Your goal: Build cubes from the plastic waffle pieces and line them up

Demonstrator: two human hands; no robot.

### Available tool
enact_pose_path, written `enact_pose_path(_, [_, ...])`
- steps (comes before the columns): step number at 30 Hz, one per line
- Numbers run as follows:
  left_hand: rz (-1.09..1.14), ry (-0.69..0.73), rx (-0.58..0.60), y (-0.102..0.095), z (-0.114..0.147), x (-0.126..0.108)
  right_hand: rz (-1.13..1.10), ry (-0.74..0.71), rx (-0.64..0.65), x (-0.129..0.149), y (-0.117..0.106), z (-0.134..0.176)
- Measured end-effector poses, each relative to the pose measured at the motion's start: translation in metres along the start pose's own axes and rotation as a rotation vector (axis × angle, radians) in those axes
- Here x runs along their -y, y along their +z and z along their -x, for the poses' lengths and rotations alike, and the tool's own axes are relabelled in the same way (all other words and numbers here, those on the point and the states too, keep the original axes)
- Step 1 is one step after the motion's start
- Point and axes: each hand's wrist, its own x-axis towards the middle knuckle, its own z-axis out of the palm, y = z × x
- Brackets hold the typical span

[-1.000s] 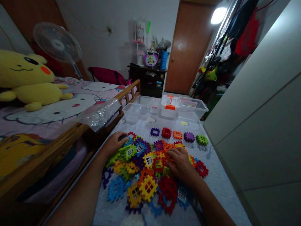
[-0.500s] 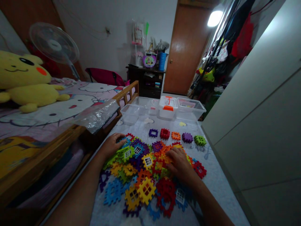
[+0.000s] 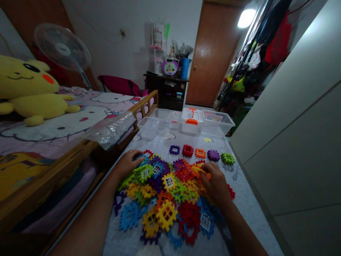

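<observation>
A pile of plastic interlocking building tiles in many colours (image 3: 162,211) spreads over the bed's near half. My left hand (image 3: 130,163) lies on the pile's far left edge, fingers stretched out over a blue tile (image 3: 144,160). At the right side of the pile, my right hand (image 3: 214,179) pinches an orange-yellow tile (image 3: 199,170) between thumb and fingers; its far part is hidden by them. Left of this hand lies a red tile (image 3: 184,173). A yellow tile with a white window insert (image 3: 169,181) sits mid-pile.
Beyond the pile stand a row of separate pieces: a dark purple tile (image 3: 174,149), a red block (image 3: 188,150), an orange tile (image 3: 200,153), a purple stack (image 3: 213,155) and a green stack (image 3: 227,158). Clear plastic boxes (image 3: 149,129) line the far end. A wooden rail (image 3: 87,151) borders the left.
My right hand has shifted right and closed on an orange-yellow tile. A red tile now lies farther up the pile, and green tiles show where the hand was. My left hand stays put.
</observation>
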Motion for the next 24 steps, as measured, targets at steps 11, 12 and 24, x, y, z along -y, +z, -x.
enact_pose_path(11, [-0.002, -0.012, 0.009, -0.001, 0.000, -0.004, 0.122, -0.100, 0.277, 0.007, -0.011, 0.007])
enact_pose_path(12, [0.000, -0.010, 0.008, 0.000, 0.000, -0.004, 0.149, -0.089, 0.257, 0.007, -0.010, 0.008])
enact_pose_path(24, [0.007, -0.002, -0.005, 0.001, 0.003, -0.004, 0.288, -0.080, 0.154, 0.007, 0.010, 0.008])
